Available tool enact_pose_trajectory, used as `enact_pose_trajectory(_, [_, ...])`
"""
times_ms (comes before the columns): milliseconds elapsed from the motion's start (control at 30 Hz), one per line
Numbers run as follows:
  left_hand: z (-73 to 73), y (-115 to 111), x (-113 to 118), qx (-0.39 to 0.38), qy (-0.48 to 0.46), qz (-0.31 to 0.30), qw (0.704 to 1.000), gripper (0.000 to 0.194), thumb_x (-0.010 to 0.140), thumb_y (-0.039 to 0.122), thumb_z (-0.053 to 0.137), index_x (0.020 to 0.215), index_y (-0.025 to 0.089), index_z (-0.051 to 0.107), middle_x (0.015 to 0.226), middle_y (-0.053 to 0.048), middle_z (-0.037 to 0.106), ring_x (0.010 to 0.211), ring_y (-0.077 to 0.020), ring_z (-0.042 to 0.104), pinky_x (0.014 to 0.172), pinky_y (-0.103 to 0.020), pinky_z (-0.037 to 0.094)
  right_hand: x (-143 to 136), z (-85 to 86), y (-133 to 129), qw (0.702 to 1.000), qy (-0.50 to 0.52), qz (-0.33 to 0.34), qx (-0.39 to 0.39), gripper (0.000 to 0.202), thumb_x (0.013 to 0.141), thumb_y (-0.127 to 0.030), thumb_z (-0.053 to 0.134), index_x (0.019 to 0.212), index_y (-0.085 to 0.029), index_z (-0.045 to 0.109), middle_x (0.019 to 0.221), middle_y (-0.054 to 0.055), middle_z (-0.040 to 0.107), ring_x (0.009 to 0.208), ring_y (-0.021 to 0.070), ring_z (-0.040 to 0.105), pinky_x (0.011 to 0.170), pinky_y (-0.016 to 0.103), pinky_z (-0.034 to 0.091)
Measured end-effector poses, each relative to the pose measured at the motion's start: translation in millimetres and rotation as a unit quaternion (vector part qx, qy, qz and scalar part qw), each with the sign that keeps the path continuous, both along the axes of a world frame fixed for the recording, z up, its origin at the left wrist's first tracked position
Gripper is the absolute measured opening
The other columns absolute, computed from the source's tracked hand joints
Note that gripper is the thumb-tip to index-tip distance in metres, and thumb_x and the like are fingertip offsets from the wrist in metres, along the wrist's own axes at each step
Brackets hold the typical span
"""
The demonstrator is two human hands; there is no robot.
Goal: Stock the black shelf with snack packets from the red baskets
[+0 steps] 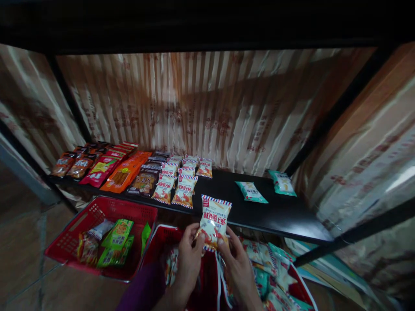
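Observation:
A white snack bag (pixel 215 218) with red lettering and a striped top edge is held upright between both hands, in front of the black shelf (pixel 223 190). My left hand (pixel 189 255) pinches its lower left side, and my right hand (pixel 238 263) grips its lower right side. Behind it on the shelf, matching white snack bags (pixel 184 190) lie in overlapping rows. Farther right on the shelf rest two teal snack bags (pixel 251 192). Below my right hand, a red basket (pixel 303 285) holds several white and teal bags.
At the shelf's left lie brown packets (pixel 80 166), red packets (pixel 103 166), an orange packet (pixel 126 171) and dark packets (pixel 144 179). A red basket (pixel 61 242) with green packets stands on the floor at left. Black posts (pixel 337 108) frame the shelf; flat boards (pixel 327 272) lie beneath.

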State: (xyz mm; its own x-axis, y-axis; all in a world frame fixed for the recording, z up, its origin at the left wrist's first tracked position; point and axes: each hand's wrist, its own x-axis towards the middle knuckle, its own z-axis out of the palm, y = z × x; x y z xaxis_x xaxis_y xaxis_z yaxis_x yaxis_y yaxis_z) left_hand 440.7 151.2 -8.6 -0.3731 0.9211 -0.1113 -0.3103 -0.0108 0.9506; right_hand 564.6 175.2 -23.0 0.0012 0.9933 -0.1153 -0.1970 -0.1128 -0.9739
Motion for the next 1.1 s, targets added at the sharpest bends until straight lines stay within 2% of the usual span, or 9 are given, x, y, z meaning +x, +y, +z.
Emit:
enact_pose_trajectory(100, [-0.2, 40, 5, 0.005, 0.079, 0.022, 0.997, 0.032, 0.079, 0.03, 0.057, 0.108, 0.016, 0.058, 0.109, -0.012, 0.065, 0.097, -0.0214, 0.063, 0.085, -0.033, 0.049, 0, 3.7, 43, 1.0, -0.015, -0.014, 0.017, 0.065, 0.066, -0.043, 0.074, 0.125, -0.023, 0.054, 0.116, 0.007, 0.067, 0.104, 0.0278, 0.062, 0.087, 0.039, 0.051])
enact_pose_trajectory(233, [0.1, 93, 9, 0.01, 0.204, 0.047, 0.978, 0.034, 0.081, 0.019, 0.047, 0.113, 0.016, 0.057, 0.118, -0.013, 0.06, 0.11, -0.0207, 0.056, 0.097, -0.034, 0.043, -3, 4.8, 106, 0.997, -0.039, -0.039, 0.051, 0.062, 0.065, -0.043, 0.073, 0.121, -0.02, 0.058, 0.116, 0.007, 0.067, 0.103, 0.027, 0.063, 0.087, 0.038, 0.051])
enact_pose_trajectory(367, [0.7, 140, 12, 0.017, 0.279, 0.058, 0.958, 0.042, 0.08, 0.013, 0.043, 0.12, 0.014, 0.054, 0.125, -0.015, 0.055, 0.118, -0.0215, 0.051, 0.103, -0.036, 0.037, -7, -5.5, 163, 0.991, -0.09, -0.065, 0.072, 0.06, 0.065, -0.044, 0.07, 0.118, -0.019, 0.061, 0.108, 0.007, 0.07, 0.097, 0.0271, 0.065, 0.081, 0.039, 0.053])
enact_pose_trajectory(500, [-2.0, 178, 16, 0.024, 0.324, 0.077, 0.943, 0.042, 0.081, 0.014, 0.041, 0.121, 0.015, 0.055, 0.127, -0.015, 0.054, 0.12, -0.0229, 0.048, 0.105, -0.038, 0.036, -13, -17.8, 207, 0.983, -0.123, -0.081, 0.113, 0.055, 0.067, -0.044, 0.066, 0.116, -0.019, 0.063, 0.104, 0.007, 0.071, 0.092, 0.0259, 0.066, 0.077, 0.037, 0.053])
enact_pose_trajectory(667, [-9.1, 214, 20, 0.014, 0.359, 0.083, 0.929, 0.043, 0.083, 0.017, 0.039, 0.123, 0.013, 0.054, 0.132, -0.016, 0.05, 0.126, -0.0251, 0.043, 0.109, -0.041, 0.031, -22, -23.1, 244, 0.977, -0.154, -0.074, 0.123, 0.056, 0.071, -0.047, 0.06, 0.118, -0.017, 0.061, 0.101, 0.009, 0.071, 0.09, 0.0259, 0.066, 0.078, 0.037, 0.052])
enact_pose_trajectory(800, [-12.5, 236, 21, 0.017, 0.372, 0.086, 0.924, 0.046, 0.087, 0.022, 0.035, 0.128, 0.007, 0.05, 0.137, -0.019, 0.044, 0.13, -0.0272, 0.038, 0.11, -0.042, 0.028, -27, -23.5, 266, 0.958, -0.241, -0.084, 0.129, 0.056, 0.073, -0.049, 0.055, 0.117, -0.015, 0.061, 0.105, 0.012, 0.069, 0.092, 0.0273, 0.065, 0.082, 0.039, 0.049])
enact_pose_trajectory(900, [-14.6, 249, 22, 0.028, 0.374, 0.098, 0.922, 0.048, 0.088, 0.025, 0.033, 0.13, 0.007, 0.048, 0.139, -0.019, 0.043, 0.132, -0.0273, 0.036, 0.11, -0.042, 0.028, -30, -25.6, 279, 0.946, -0.286, -0.085, 0.129, 0.053, 0.074, -0.047, 0.052, 0.115, -0.016, 0.062, 0.102, 0.013, 0.07, 0.09, 0.0279, 0.065, 0.081, 0.041, 0.048])
enact_pose_trajectory(1100, [-25.8, 263, 24, 0.014, 0.386, 0.095, 0.918, 0.048, 0.088, 0.026, 0.034, 0.131, 0.008, 0.048, 0.142, -0.019, 0.04, 0.135, -0.0281, 0.033, 0.111, -0.044, 0.026, -33, -33.7, 294, 0.942, -0.3, -0.08, 0.127, 0.048, 0.074, -0.044, 0.052, 0.115, -0.021, 0.061, 0.1, 0.009, 0.071, 0.091, 0.0256, 0.065, 0.081, 0.038, 0.048])
